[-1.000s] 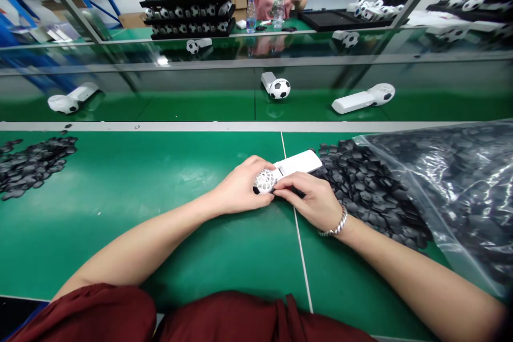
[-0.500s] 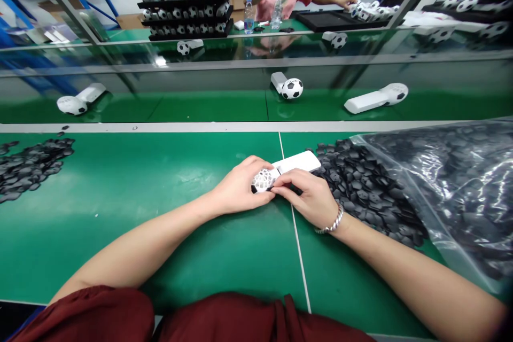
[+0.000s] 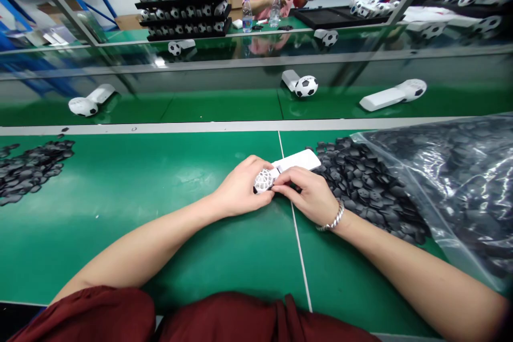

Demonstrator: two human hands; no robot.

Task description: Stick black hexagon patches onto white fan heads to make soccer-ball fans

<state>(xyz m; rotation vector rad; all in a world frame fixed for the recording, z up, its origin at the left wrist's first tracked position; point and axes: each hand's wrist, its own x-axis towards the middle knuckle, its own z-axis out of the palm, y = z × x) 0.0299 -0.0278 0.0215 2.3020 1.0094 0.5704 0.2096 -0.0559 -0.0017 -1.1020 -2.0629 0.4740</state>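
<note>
At worktop centre, my left hand [image 3: 240,187] closes its grip on the white ball-headed fan [image 3: 280,171], steadying it while my right hand [image 3: 310,197] pinches at its lattice, black pieces [image 3: 360,187] alongside.

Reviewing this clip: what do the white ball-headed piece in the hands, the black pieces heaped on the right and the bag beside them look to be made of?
White ball-headed piece: probably moulded plastic, smooth satin white, with an open lattice head; left hand and right hand grip it.
Black pieces: likely thin plastic or rubbery caps, dull black; too small to settle.
Bag: clear plastic film, glossy and creased, contents visible through it.
</note>
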